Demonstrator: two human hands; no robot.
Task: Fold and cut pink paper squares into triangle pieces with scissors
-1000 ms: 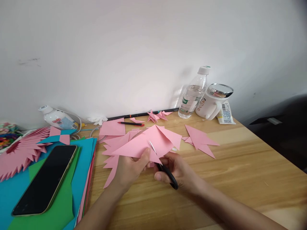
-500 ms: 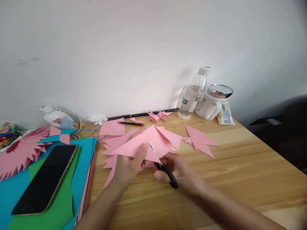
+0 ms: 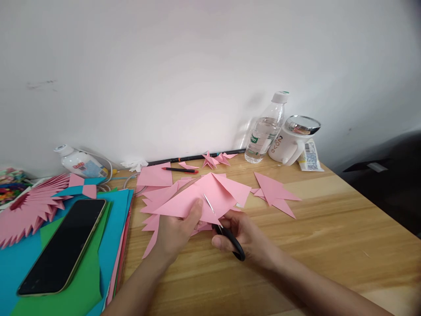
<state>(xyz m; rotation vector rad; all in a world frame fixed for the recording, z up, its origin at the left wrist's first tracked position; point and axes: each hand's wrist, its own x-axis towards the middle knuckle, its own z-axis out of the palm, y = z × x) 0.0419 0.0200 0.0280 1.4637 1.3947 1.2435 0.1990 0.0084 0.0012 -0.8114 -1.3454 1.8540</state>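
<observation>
A folded sheet of pink paper (image 3: 213, 188) is pinched in my left hand (image 3: 180, 230), its thumb pressed flat on the near face. My right hand (image 3: 245, 237) is closed around the black handles of a pair of scissors (image 3: 232, 241). One slim metal blade lies across the front of the paper, pointing up and left; the other blade is hidden behind it. Under and left of the held sheet, several cut pink paper pieces (image 3: 151, 224) lie on the table. More pointed pink pieces (image 3: 276, 193) rest to the right.
A phone (image 3: 62, 245) lies on coloured paper sheets (image 3: 112, 245) at left, by a pleated pink paper form (image 3: 36, 206). Along the wall are a white bottle (image 3: 80, 162), a red-black pen (image 3: 180, 170), small pink stars (image 3: 209, 160), a water bottle (image 3: 266, 131) and a mug (image 3: 289, 142).
Hardly anything differs. The folded paper's right flap has shifted very slightly to the right; both hands and the scissors keep nearly the same pose.
</observation>
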